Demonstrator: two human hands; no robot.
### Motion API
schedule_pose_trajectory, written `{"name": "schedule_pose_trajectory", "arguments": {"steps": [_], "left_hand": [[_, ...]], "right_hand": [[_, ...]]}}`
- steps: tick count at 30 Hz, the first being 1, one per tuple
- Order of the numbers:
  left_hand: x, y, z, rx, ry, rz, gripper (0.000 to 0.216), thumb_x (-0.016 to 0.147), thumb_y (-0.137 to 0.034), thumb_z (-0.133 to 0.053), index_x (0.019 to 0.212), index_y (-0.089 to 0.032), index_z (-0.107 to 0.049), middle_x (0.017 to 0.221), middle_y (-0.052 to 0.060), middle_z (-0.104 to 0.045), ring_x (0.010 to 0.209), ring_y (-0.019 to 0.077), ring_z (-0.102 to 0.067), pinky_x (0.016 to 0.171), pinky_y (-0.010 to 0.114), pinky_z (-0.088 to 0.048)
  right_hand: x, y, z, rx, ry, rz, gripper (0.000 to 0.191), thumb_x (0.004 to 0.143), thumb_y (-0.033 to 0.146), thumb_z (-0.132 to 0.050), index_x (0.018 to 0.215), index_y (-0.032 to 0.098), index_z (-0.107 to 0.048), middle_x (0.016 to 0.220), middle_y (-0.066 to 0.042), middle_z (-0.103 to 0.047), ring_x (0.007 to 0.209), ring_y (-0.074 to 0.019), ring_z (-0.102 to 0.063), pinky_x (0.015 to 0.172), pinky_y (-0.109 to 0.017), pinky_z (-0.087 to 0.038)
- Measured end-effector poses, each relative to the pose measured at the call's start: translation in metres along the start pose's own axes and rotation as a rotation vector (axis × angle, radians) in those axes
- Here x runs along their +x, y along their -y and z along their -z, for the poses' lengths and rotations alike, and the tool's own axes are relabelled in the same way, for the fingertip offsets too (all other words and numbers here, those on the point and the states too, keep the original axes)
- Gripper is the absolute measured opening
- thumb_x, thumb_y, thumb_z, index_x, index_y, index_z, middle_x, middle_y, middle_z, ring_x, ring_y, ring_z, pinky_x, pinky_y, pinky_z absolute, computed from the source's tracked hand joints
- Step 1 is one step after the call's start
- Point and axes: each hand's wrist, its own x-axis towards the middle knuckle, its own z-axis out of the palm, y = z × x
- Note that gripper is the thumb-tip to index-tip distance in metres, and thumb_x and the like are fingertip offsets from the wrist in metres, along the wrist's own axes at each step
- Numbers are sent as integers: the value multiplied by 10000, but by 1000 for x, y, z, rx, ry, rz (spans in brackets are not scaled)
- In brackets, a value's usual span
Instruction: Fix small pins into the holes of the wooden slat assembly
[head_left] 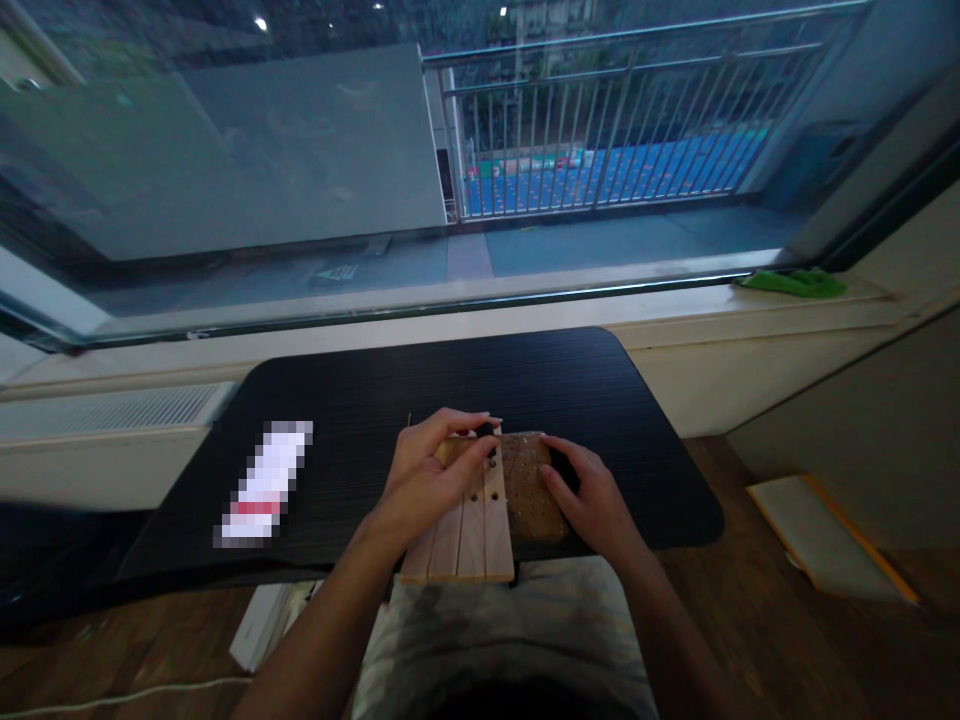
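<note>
My left hand (431,460) reaches over a light wooden board (471,548) with grooves along its length and several drilled holes. Between thumb and index finger it pinches a small black piece (486,430) at the board's far end. What the piece is cannot be made out. Right beside the board lies a flat brown piece dotted with small holes (529,505), with a shiny, clear-looking edge. My right hand (589,495) grips this brown piece at its right edge, thumb and index fingertips against it. My left palm hides part of the wooden board.
Both pieces lie on a black table (375,385) with rounded corners, the wooden board at its near edge. A blurred-out white and red item (266,485) is on the left. Beyond are a window sill with a green cloth (795,283) and large glass. A white box (259,625) stands below.
</note>
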Motion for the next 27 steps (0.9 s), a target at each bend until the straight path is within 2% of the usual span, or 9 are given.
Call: {"name": "schedule_pose_trajectory", "arguments": {"steps": [19,23,27], "left_hand": [[-1,3,-3,-27,45,-70,150,904,-203,-635,1034,-199,-709,961,58,-808,805,160,-760,716,275,-613],[-1,6,-4,-4,49,-92,156,873,-241,-716,1024,-203,-717,960,65,-801,856,186,-761,789,313,-620],[2,9,-9,37,-23,-163,190,821,-269,-804,977,-203,-717,958,62,-779,874,187,-743,804,311,-615]], "right_hand": [[-1,0,1,4,-9,20,371,913,336,-574,1259,237,-665,1239,-119,-732,1158,-303,-676,1019,-532,-526],[-1,0,0,-3,-11,22,371,915,339,-565,1258,235,-664,1239,-118,-732,1160,-300,-677,1023,-525,-524],[-1,-1,1,-6,-5,26,377,920,348,-560,1259,216,-660,1244,-130,-729,1163,-303,-674,1024,-525,-524]]}}
